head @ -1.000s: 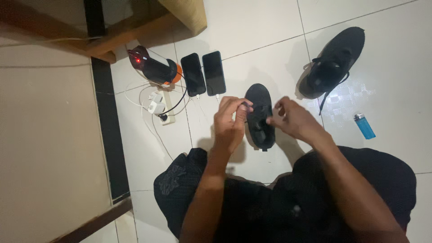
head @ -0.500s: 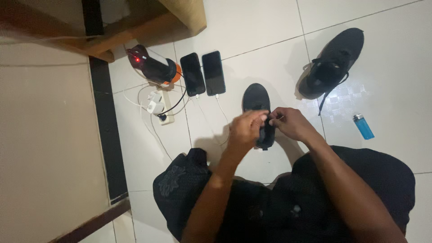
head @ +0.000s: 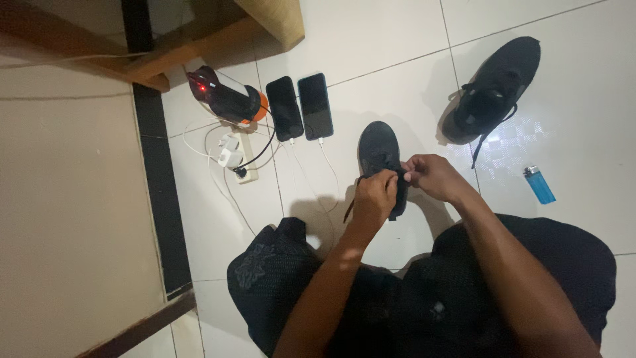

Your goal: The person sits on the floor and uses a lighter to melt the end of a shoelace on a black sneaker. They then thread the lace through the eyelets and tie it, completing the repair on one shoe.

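Note:
A black shoe [head: 379,149] stands on the white tiled floor [head: 371,59] just in front of my knees, toe pointing away from me. My left hand [head: 374,199] and my right hand [head: 434,178] meet over its laced top, each pinching a black shoelace [head: 351,207]. One lace end hangs down to the left of my left hand. The back half of the shoe is hidden under my hands. A second black shoe [head: 493,89] with loose laces lies apart at the upper right.
Two dark phones [head: 301,106] lie side by side, plugged by white cables into a power strip [head: 235,152]. A black and orange lamp with a red light [head: 222,99] sits beside them. A blue lighter [head: 540,184] lies right. Wooden furniture legs [head: 199,50] stand at the top.
My hands have come together over the shoe: from spread apart with the laces pulled out sideways, they now meet at its middle.

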